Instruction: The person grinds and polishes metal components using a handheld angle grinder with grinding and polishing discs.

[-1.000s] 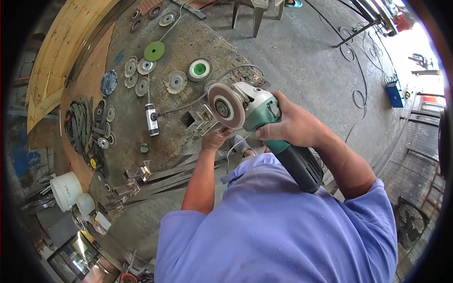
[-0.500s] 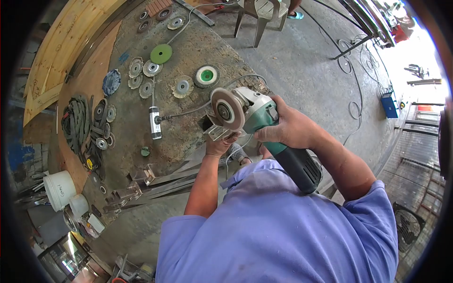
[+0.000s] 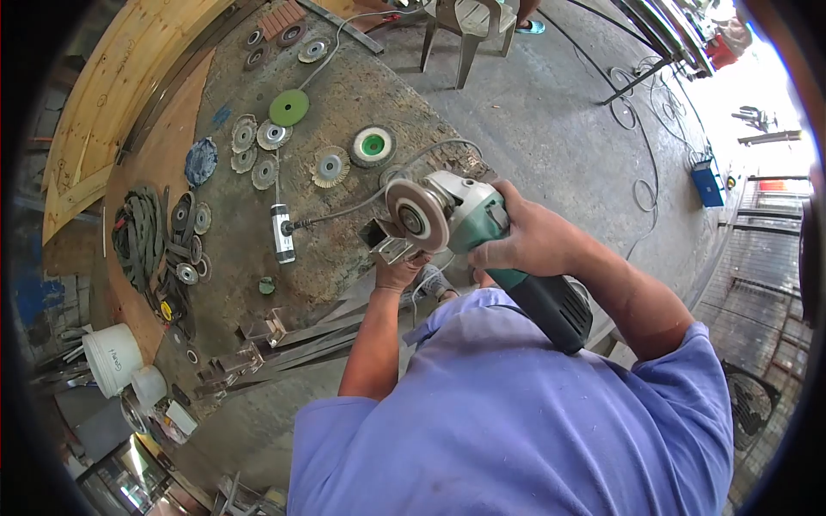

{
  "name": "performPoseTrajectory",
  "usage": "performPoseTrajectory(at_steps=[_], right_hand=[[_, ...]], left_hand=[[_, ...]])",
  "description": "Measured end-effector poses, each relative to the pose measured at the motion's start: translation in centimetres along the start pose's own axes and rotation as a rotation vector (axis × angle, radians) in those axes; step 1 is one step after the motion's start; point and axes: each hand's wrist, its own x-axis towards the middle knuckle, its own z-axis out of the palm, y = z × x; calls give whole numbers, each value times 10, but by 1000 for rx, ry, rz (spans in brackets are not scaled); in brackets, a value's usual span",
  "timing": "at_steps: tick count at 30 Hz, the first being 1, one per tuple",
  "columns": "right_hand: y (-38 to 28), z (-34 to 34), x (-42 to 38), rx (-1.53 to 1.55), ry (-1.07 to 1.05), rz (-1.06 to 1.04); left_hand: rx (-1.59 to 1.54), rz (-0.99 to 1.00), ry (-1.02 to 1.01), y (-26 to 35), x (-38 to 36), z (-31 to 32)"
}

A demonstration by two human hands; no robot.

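My right hand [image 3: 535,234] is wrapped round the front of a green and black angle grinder [image 3: 478,213], its thumb across the body. A brownish disc [image 3: 418,215] on the grinder faces the table side. Right under and beside the disc's edge is a short piece of metal square tube [image 3: 391,248], one open end showing. My left hand [image 3: 399,273] grips this tube from below, its fingers partly hidden behind the tube and disc. The grinder's black rear end [image 3: 564,322] lies close against the blue shirt.
Several flap discs and wheels, a green disc [image 3: 289,107] and a green-centred wheel [image 3: 373,144] lie on the worn table [image 3: 344,95]. A power socket [image 3: 282,234] with a cord sits among them. Metal pieces [image 3: 232,357] lie left, near white buckets [image 3: 113,359]. A chair [image 3: 467,30] stands beyond.
The camera view has shifted slightly. The grinder disc sits a little lower in view, and more of the tube's open end shows. Both hands keep their holds.
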Motion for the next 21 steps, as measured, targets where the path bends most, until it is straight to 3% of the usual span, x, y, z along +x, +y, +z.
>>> performPoseTrajectory(at_steps=[3,6,9,17,21], right_hand=[[-7,-1,6,17,-25,39],[-4,1,12,-34,45,-17],[-14,-10,3,-30,119,-26],[-8,-6,9,-30,21,-47],[-11,-6,4,-50,-24,-14]], left_hand=[[-76,23,77,12,4,-6],[-126,-73,11,12,-1,-8],[-43,33,30,0,2,3],[8,57,128,22,12,-13],[-75,-114,-157,1,1,-7]])
